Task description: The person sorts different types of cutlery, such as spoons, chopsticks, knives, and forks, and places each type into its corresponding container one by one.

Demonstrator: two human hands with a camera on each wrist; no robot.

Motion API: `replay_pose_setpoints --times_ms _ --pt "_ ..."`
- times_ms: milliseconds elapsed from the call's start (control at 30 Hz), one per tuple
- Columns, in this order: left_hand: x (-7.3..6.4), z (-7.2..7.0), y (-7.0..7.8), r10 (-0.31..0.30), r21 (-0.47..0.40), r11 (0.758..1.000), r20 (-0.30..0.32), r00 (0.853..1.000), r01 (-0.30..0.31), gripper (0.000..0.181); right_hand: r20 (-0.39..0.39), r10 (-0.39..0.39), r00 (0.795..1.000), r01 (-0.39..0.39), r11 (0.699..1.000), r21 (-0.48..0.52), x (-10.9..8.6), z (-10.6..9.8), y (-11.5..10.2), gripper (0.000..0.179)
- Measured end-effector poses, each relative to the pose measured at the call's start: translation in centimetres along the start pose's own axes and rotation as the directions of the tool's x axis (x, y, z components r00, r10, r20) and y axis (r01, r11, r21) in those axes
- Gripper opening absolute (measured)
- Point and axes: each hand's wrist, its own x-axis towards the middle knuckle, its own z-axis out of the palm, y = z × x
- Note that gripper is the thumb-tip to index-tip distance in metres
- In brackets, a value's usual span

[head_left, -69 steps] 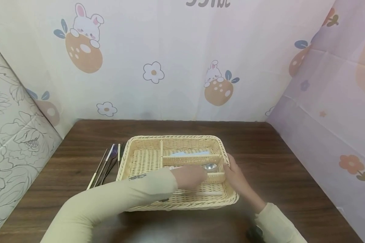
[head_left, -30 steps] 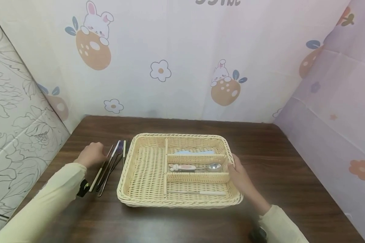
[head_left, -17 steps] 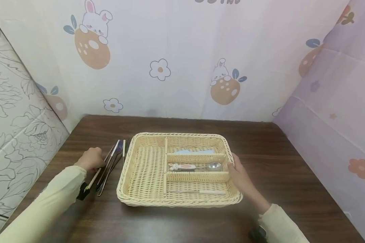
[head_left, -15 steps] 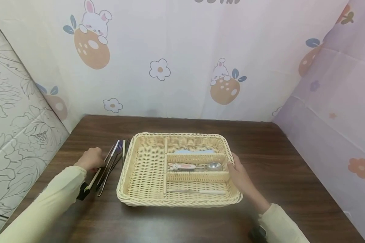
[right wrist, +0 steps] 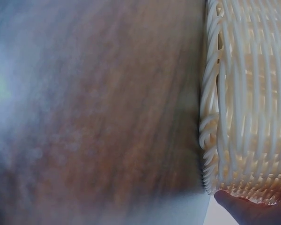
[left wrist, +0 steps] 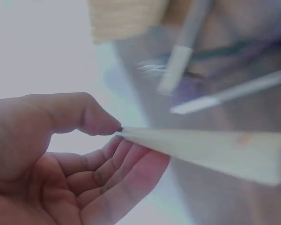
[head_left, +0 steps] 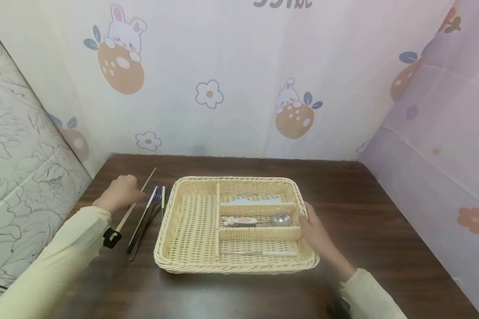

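A square-ended cream chopstick (left wrist: 234, 152) is pinched between the thumb and fingers of my left hand (head_left: 119, 192); its big end points toward the left wrist camera. In the head view its thin far tip reaches past that hand. Just right of it lie a fork with purple tines (head_left: 157, 195), a white-ended utensil (head_left: 149, 198) and several other utensils. My right hand (head_left: 315, 232) grips the right rim of a cream woven basket (head_left: 189, 268), its thumb (right wrist: 225, 199) visible in the right wrist view, the other fingers mostly hidden. The basket has several compartments.
In the basket's middle compartment lie a spoon (head_left: 281, 219) and a utensil with a white-and-pink handle (head_left: 241, 221). A white-handled metal stick (head_left: 279, 253) lies in the front one, pale blue pieces (head_left: 255, 200) in the back one. Patterned curtains border the wooden table (head_left: 363, 212).
My left hand has gone from over the basket to the utensils at the left, and has taken up the chopstick and shifted it slightly back. My right hand has stayed on the basket rim.
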Motion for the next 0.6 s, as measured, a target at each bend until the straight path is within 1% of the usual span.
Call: replay_pose_setpoints --times_ms 100,167,233,267,333,367,467,500,567,600 --pt "-0.5 -1.0 3.0 0.089 -0.002 0.996 -0.033 0.995 -0.089 0.031 -0.006 -0.001 1.000 0.001 1.000 -0.021 -0.1 0.0 -0.1 0.053" --pt "-1.1 -1.3 5.4 0.148 -0.010 0.989 -0.027 0.989 -0.148 0.027 -0.014 0.002 1.000 -0.003 0.999 -0.043 -0.2 -0.1 -0.1 0.053" --pt "-1.5 -1.1 8.1 0.203 -0.007 0.979 0.001 0.979 -0.203 0.026 -0.019 0.006 1.000 -0.007 0.998 -0.058 -0.3 0.0 -0.1 0.053" --pt "-1.6 -0.9 9.4 0.234 0.001 0.972 0.019 0.972 -0.235 0.027 -0.021 0.006 1.000 -0.008 0.998 -0.065 -0.4 0.0 -0.1 0.053" --pt "-1.8 -0.4 12.0 0.305 0.038 0.951 0.056 0.951 -0.307 0.032 -0.022 0.004 1.000 -0.005 0.998 -0.061 -0.3 0.0 -0.1 0.053" --pt "-1.9 -0.1 13.2 0.352 0.070 0.932 0.069 0.933 -0.357 0.035 -0.022 -0.001 1.000 0.000 0.998 -0.059 -0.3 0.0 -0.1 0.053" --pt "-2.1 1.3 16.6 0.440 0.107 0.884 0.136 0.888 -0.455 0.037 -0.016 -0.007 1.000 0.006 0.998 -0.059 -0.3 0.1 0.2 0.054" --pt "-2.2 1.7 17.6 0.460 0.114 0.871 0.156 0.874 -0.478 0.036 -0.016 -0.011 1.000 0.010 0.998 -0.057 -0.3 0.1 0.3 0.054" --pt "-2.1 2.7 19.6 0.485 0.134 0.847 0.197 0.852 -0.514 0.034 -0.017 -0.019 1.000 0.018 0.999 -0.046 -0.1 0.0 0.4 0.053" --pt "-1.9 3.1 20.6 0.486 0.143 0.841 0.221 0.845 -0.521 0.032 -0.017 -0.022 1.000 0.021 0.999 -0.040 -0.1 0.0 0.4 0.053"
